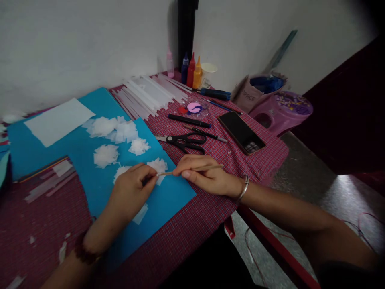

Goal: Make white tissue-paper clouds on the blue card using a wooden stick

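A thin wooden stick [207,167] lies in the grip of my right hand [210,176], pointing left. My left hand [129,192] is closed in a pinch at the stick's far tip, where a small white bit shows that is too small to name. Both hands are over a blue sheet [177,192] on the table. Around my left hand are ruffled white paper clusters [106,155], one [157,164] just behind the stick's tip. Small white paper squares [140,214] lie by my left wrist. Black-handled scissors [183,140] rest beyond my right hand.
A phone [241,131], a marker [189,121] and a pen [210,134] lie on the checked cloth [270,150]. Behind are white paper strips [150,94], a paint palette [194,107] and paint bottles [191,72]. A cardboard box [245,94] and pink stool [279,114] stand right.
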The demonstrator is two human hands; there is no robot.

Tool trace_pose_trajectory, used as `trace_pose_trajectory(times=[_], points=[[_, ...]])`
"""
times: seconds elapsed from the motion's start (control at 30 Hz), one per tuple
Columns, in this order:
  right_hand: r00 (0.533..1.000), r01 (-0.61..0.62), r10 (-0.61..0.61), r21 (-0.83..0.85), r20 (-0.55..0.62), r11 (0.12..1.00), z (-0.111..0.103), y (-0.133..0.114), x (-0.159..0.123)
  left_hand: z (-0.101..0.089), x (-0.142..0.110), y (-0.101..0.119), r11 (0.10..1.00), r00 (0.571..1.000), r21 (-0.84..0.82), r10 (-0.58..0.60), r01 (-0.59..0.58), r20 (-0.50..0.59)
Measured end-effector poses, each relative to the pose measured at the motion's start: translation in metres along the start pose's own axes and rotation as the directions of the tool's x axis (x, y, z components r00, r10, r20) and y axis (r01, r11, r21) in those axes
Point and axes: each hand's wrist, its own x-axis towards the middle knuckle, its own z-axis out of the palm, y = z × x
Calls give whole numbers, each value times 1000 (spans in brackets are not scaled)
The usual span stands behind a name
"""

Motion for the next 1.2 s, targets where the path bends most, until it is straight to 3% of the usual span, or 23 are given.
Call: trace_pose_trajectory(times=[0.1,0.37,0.5,0.53,0.6,0.63,0.73,0.83,1.03,1.2], points=[[989,85,-74,-83,125,993,-1,-1,-3,0,-1,1,1000,1000,-2,3,-3,-4],[951,161,-33,-400,308,902,4,2,-5,2,0,-1,999,1000,36,6,-6,6],[893,272,3,-547,449,791,4,-5,-4,3,-19,19,955,1000,294,29,-26,-5],[870,308,19,-572,493,760,4,-8,-4,4,-27,26,912,999,407,33,-48,43],[822,376,46,-600,568,706,6,-13,-3,10,-47,39,821,969,541,57,-183,241],[805,403,54,-611,591,682,7,-15,-3,14,-56,43,770,957,592,82,-239,279],[789,454,58,-644,612,615,11,-17,-4,26,-72,47,655,952,691,191,-306,241],[799,459,53,-665,599,589,16,-16,-8,31,-74,44,607,948,731,255,-311,191],[816,436,46,-666,576,605,18,-12,-11,29,-73,45,561,948,771,260,-301,182],[822,409,92,-694,562,593,18,-16,-9,31,-72,46,578,950,760,266,-295,166]])
